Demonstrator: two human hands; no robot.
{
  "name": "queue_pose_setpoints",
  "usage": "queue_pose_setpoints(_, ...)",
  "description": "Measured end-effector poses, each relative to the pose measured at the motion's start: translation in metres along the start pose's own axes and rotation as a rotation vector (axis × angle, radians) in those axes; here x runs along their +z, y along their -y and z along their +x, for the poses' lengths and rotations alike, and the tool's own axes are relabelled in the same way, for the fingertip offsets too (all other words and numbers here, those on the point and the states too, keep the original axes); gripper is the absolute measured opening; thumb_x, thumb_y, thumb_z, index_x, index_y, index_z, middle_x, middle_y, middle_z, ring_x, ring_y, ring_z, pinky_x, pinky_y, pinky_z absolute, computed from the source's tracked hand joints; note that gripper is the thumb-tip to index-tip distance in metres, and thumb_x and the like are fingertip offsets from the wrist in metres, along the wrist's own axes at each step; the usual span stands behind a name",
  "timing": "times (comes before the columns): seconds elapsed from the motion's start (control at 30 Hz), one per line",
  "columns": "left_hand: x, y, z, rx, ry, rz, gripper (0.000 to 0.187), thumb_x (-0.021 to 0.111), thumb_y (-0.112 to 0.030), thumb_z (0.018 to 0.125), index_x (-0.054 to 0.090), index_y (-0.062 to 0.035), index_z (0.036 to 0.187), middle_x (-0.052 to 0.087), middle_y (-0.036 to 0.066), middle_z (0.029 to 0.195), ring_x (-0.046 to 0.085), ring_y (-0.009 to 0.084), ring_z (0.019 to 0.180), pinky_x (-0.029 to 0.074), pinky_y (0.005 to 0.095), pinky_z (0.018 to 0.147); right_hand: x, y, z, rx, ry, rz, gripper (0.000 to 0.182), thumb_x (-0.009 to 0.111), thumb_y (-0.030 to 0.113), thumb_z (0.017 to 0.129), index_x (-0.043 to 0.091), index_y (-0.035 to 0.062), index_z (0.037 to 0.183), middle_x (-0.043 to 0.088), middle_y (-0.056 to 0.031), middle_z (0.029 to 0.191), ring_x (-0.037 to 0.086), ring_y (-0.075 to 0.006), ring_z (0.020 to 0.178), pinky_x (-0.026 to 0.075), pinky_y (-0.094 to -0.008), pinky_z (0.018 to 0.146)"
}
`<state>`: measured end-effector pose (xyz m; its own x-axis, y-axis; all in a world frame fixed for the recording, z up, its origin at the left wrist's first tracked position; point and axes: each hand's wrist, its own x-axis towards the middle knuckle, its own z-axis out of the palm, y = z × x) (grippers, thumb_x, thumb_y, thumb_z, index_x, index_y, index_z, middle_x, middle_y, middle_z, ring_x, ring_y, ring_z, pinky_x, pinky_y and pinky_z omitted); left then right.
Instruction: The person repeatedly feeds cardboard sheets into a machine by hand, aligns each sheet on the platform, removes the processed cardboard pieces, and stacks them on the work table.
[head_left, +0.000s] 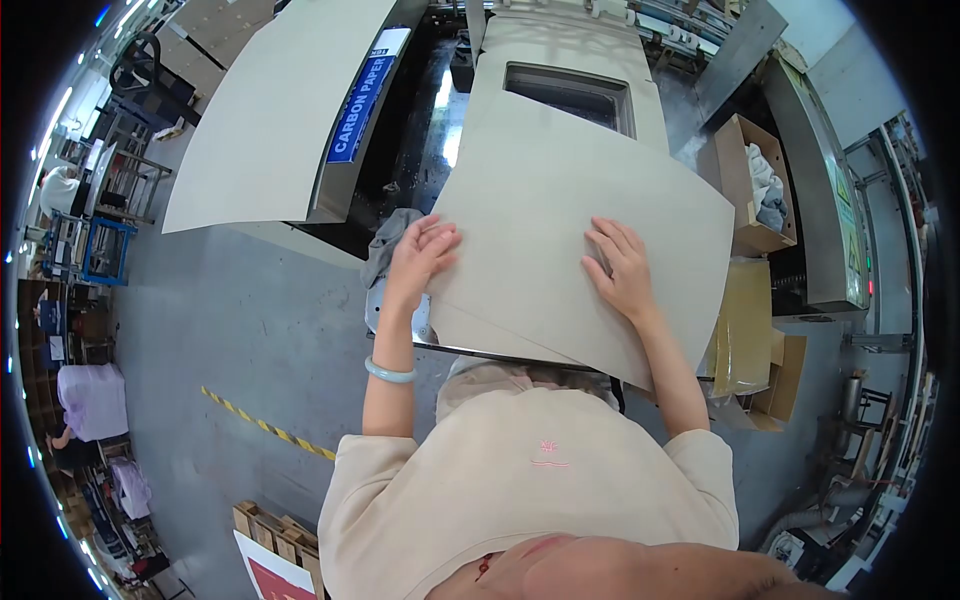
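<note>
A large beige sheet lies at an angle over another pale sheet on the machine bed in front of me. My right hand rests on the sheet's right part, fingers stretched out and holding nothing. At the left edge of the sheets is my left hand, its fingers spread and slightly bent, touching or just above that edge. A grey cloth sits beside my left wrist. Beyond the upper sheet, a rectangular recess with a metal rim is partly covered by the sheet.
To the left, a big pale sheet overhangs a unit with a blue "CARBON PAPER" label. On the right stand a cardboard box with cloths, a taped carton and a metal machine housing. Yellow-black tape marks the floor.
</note>
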<state>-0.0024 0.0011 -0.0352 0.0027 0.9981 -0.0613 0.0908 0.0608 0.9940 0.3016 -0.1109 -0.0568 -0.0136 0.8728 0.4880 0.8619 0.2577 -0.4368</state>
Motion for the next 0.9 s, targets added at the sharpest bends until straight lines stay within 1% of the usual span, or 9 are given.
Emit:
queue_pose_setpoints(0.1, -0.004, 0.035, 0.022, 0.663, -0.365, 0.682, 0.042, 0.067, -0.019, 0.082, 0.059, -0.0006, 0.119, 0.067, 0.013, 0.107, 0.065, 0.0266, 0.092, 0.051, 0.0326, 0.085, -0.001, -0.001, -0.002, -0.005, 0.02, -0.003, 0.037, 0.066, 0.011, 0.078, 0.062, 0.0038, 0.114, 0.057, -0.0082, 0.13, 0.051, -0.0264, 0.12, 0.038, -0.0363, 0.102)
queue_pose_setpoints(0.13, -0.009, 0.038, 0.023, 0.67, -0.362, 0.68, 0.042, 0.067, -0.019, 0.082, 0.059, -0.0006, 0.119, 0.067, 0.013, 0.107, 0.065, 0.0266, 0.092, 0.051, 0.0326, 0.085, -0.004, -0.001, -0.003, -0.003, 0.014, -0.005, 0.037, 0.066, 0.011, 0.078, 0.062, 0.0038, 0.114, 0.057, -0.0082, 0.13, 0.051, -0.0264, 0.12, 0.038, -0.0363, 0.102)
queue_pose_setpoints(0.27, -0.032, 0.044, 0.015, 0.173, -0.1, 0.541, 0.042, 0.067, -0.023, 0.082, 0.062, 0.0006, 0.116, 0.068, 0.013, 0.103, 0.066, 0.0255, 0.085, 0.052, 0.0308, 0.078, -0.03, -0.005, -0.011, 0.22, -0.039, 0.095, 0.041, 0.065, 0.01, 0.079, 0.059, 0.0033, 0.119, 0.054, -0.0107, 0.133, 0.049, -0.0276, 0.122, 0.037, -0.0368, 0.104)
queue_pose_setpoints(0.43, -0.035, 0.037, 0.004, -0.03, 0.023, 0.503, 0.036, 0.065, -0.022, 0.083, 0.065, 0.0013, 0.111, 0.07, 0.012, 0.095, 0.066, 0.0225, 0.081, 0.052, 0.0295, 0.074, -0.078, -0.041, -0.068, 0.616, -0.25, -0.228, 0.055, 0.065, 0.016, 0.081, 0.049, -0.0005, 0.131, 0.05, -0.0177, 0.135, 0.048, -0.0337, 0.122, 0.038, -0.0387, 0.103)
queue_pose_setpoints(0.53, -0.037, 0.029, 0.004, -0.048, 0.053, 0.51, 0.033, 0.064, -0.021, 0.084, 0.066, 0.0013, 0.107, 0.07, 0.011, 0.09, 0.065, 0.0206, 0.078, 0.051, 0.0284, 0.072, -0.099, -0.041, -0.1, 0.807, -0.233, -0.349, 0.057, 0.065, 0.019, 0.082, 0.047, -0.0015, 0.132, 0.052, -0.0211, 0.13, 0.05, -0.0361, 0.118, 0.039, -0.04, 0.101)
queue_pose_setpoints(0.6, -0.036, 0.024, 0.005, -0.069, 0.083, 0.519, 0.03, 0.063, -0.02, 0.084, 0.067, 0.0014, 0.104, 0.071, 0.01, 0.086, 0.064, 0.0187, 0.075, 0.051, 0.0274, 0.07, -0.103, -0.048, -0.118, 1.142, -0.183, -0.234, 0.052, 0.065, 0.015, 0.082, 0.05, -0.0035, 0.128, 0.061, -0.02, 0.116, 0.059, -0.0304, 0.102, 0.046, -0.0356, 0.091)
queue_pose_setpoints(0.63, -0.034, 0.021, 0.006, -0.063, 0.088, 0.517, 0.03, 0.063, -0.02, 0.084, 0.067, 0.0014, 0.104, 0.071, 0.01, 0.086, 0.064, 0.0187, 0.075, 0.051, 0.0274, 0.07, -0.107, -0.049, -0.121, 1.144, -0.191, -0.236, 0.052, 0.065, 0.015, 0.082, 0.05, -0.0035, 0.128, 0.061, -0.02, 0.116, 0.059, -0.0304, 0.102, 0.046, -0.0356, 0.091)
queue_pose_setpoints(0.77, -0.03, 0.006, 0.005, 0.051, 0.078, 0.496, 0.028, 0.062, -0.014, 0.084, 0.066, 0.003, 0.106, 0.07, 0.009, 0.085, 0.061, 0.0149, 0.07, 0.049, 0.0245, 0.065, -0.122, -0.05, -0.128, 1.297, -0.148, 0.37, 0.043, 0.064, 0.01, 0.082, 0.055, -0.0054, 0.121, 0.066, -0.0143, 0.097, 0.061, -0.0196, 0.082, 0.049, -0.0284, 0.076)
queue_pose_setpoints(0.9, -0.028, -0.017, -0.001, 0.002, 0.139, 0.395, 0.028, 0.062, -0.01, 0.084, 0.064, 0.0037, 0.108, 0.069, 0.009, 0.083, 0.06, 0.0131, 0.07, 0.048, 0.0228, 0.064, -0.122, -0.051, -0.126, 1.163, -0.325, 0.508, 0.031, 0.061, 0.008, 0.086, 0.058, -0.0036, 0.114, 0.063, -0.0067, 0.085, 0.055, -0.0106, 0.073, 0.046, -0.0224, 0.069)
